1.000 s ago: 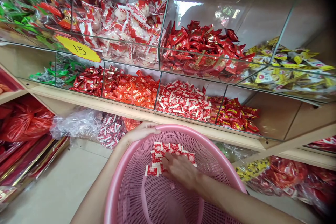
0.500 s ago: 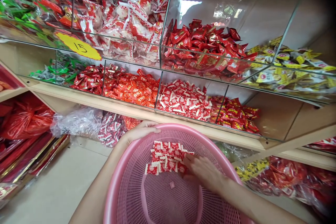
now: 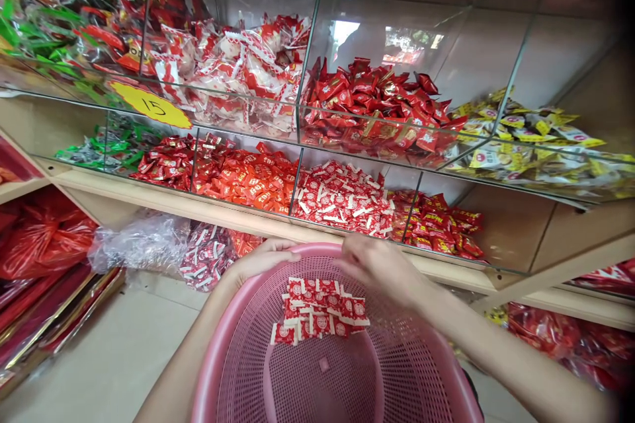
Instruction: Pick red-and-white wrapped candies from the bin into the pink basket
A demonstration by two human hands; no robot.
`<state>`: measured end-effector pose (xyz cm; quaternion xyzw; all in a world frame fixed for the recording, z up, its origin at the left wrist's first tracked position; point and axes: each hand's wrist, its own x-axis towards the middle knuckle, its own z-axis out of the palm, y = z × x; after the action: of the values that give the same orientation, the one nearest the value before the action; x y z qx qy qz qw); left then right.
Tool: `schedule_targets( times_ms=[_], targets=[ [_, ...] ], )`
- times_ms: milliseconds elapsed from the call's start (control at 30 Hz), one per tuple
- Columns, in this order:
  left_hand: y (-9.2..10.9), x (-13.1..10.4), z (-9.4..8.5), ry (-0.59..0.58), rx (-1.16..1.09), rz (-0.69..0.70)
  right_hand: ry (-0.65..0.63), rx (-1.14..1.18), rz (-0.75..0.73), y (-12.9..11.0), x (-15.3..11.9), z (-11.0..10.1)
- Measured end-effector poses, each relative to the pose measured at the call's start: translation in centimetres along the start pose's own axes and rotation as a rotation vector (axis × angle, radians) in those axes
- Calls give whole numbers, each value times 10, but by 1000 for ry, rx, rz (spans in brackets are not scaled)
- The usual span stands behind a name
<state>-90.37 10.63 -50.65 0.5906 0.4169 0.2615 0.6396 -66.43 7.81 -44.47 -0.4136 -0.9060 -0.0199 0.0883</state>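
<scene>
A pink plastic mesh basket [image 3: 211, 344] tilts towards me at the bottom middle. My left hand [image 3: 265, 260] grips its far left rim, thumb along the edge. Inside, small red-and-white wrapped candies [image 3: 320, 310] lie in a cluster on the upper part of the mesh. My right hand [image 3: 380, 271] hangs over the far right rim, just above the candies and apart from them. Motion blurs its bent fingers, and whether anything is in them cannot be made out. Straight behind the rim, a bin holds a heap of matching red-and-white candies [image 3: 342, 198].
Clear-walled bins hold orange-red packets [image 3: 260, 178], yellow-red packets [image 3: 444, 225] and larger red packets [image 3: 372, 102]. A yellow "15" tag [image 3: 151, 104] hangs on the upper front. A wooden shelf edge [image 3: 213, 208] runs behind the basket. Bagged goods [image 3: 139, 244] lie below.
My right hand has left the candies in the basket and risen to the far rim. My left hand keeps its grip. The view has tipped up slightly.
</scene>
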Motion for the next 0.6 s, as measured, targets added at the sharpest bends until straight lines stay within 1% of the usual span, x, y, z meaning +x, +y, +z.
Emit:
schedule_targets(
  times_ms=[67, 100, 167, 267, 333, 500, 600],
  targets=[
    [0, 0, 0, 4, -8, 4, 107, -21, 52, 12, 20, -17],
    [-1, 0, 0, 6, -14, 12, 143, -55, 79, 19, 29, -21],
    [-2, 0, 0, -1, -27, 28, 164, -134, 120, 31, 46, -24],
    [-5, 1, -1, -16, -39, 46, 94, -198, 137, 46, 65, -18],
    [-6, 2, -2, -19, -35, 52, 45, -218, 141, 50, 73, -13],
    [-7, 2, -2, -15, -27, 56, -34, -266, 187, 49, 81, -9],
    [-7, 2, -2, -10, -20, 49, -49, -278, 200, 48, 82, -9]
  ],
)
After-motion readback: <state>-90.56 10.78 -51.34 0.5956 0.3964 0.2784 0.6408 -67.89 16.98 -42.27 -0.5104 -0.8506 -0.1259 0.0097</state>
